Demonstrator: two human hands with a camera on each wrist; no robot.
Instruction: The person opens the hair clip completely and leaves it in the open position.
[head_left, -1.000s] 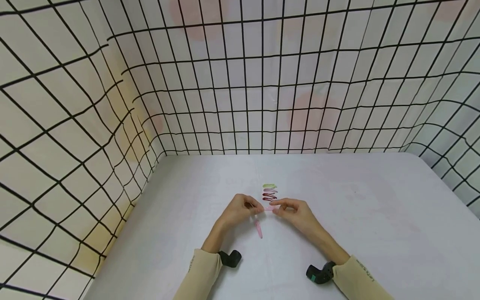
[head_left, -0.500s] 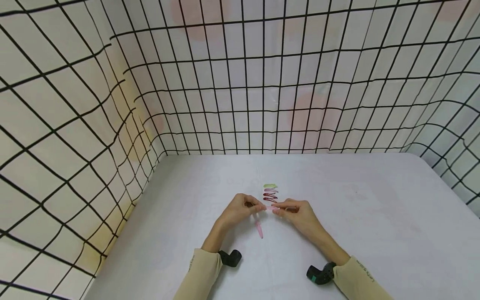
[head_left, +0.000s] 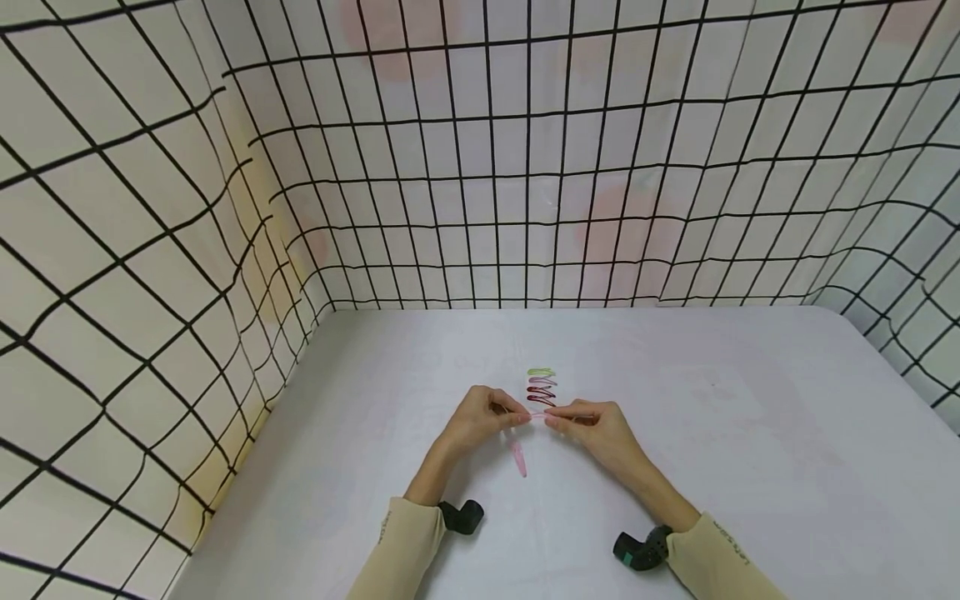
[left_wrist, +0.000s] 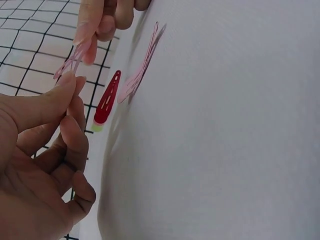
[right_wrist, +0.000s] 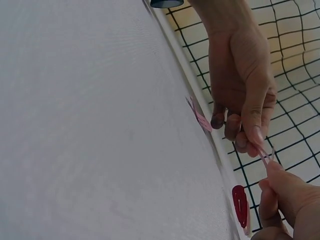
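Between both hands, above the table, is a pink snap hair clip (left_wrist: 75, 59), seen open with its parts spread in the left wrist view. My left hand (head_left: 483, 415) pinches one end of it between thumb and forefinger. The other end is pinched by the thumb and forefinger of my right hand (head_left: 592, 423). Fingertips of the two hands are close together and hide much of the clip. A second pink hair clip (head_left: 518, 458) lies on the table just below the left hand, its parts also spread in the wrist views.
Beyond the hands, several hair clips lie in a column: red clips (head_left: 541, 397) nearest, then a purple-pink clip (head_left: 542, 381) and a green clip (head_left: 540, 372). A white cloth covers the table (head_left: 712, 433). Black wire grid (head_left: 495, 167) stands along its back and sides.
The right forefinger has come down onto the held pink clip, and less of the clip shows between the hands. The clips on the table stay where they were.
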